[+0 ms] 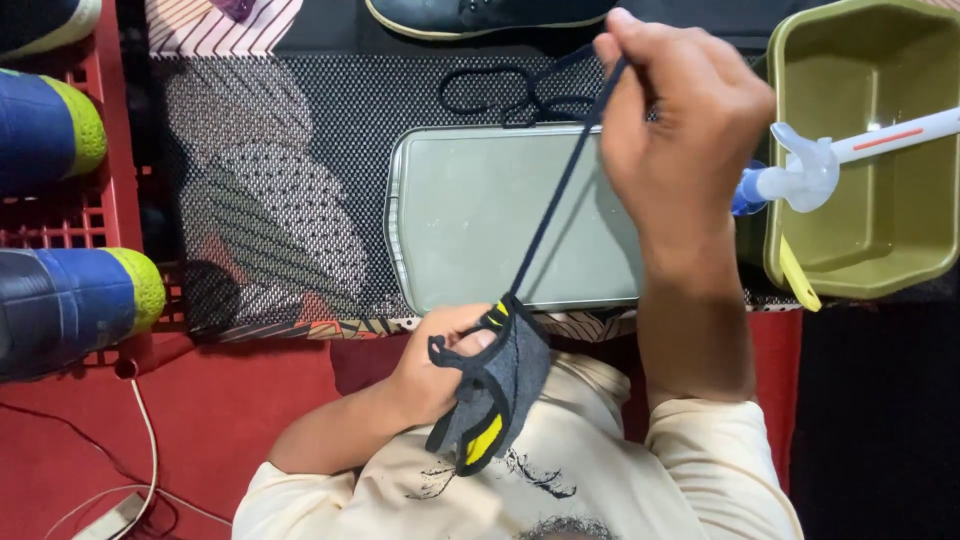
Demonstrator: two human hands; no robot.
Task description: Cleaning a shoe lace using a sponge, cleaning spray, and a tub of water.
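Seen from above, a person in a cream shirt works over a patterned mat. The left hand is closed around a dark grey cloth piece with yellow stripes, holding it just above the person's chest, near the lower middle of the view. The cloth piece hangs with its long axis running from upper right to lower left, its narrower lower end pointing down toward the shirt.

A dark shoelace comes out of the top of the cloth piece and runs taut, in a straight diagonal line, up and to the right. The right hand pinches the lace's upper end between fingertips and thumb, raised well apart from the left hand. Beyond the pinch, the lace trails off in loose loops on the mat.

Under the lace lies a grey rectangular tray. To the right stands an olive green tub with a white and blue spray nozzle resting across it. Blue shoes with yellow-green toes sit on a red crate at the left.
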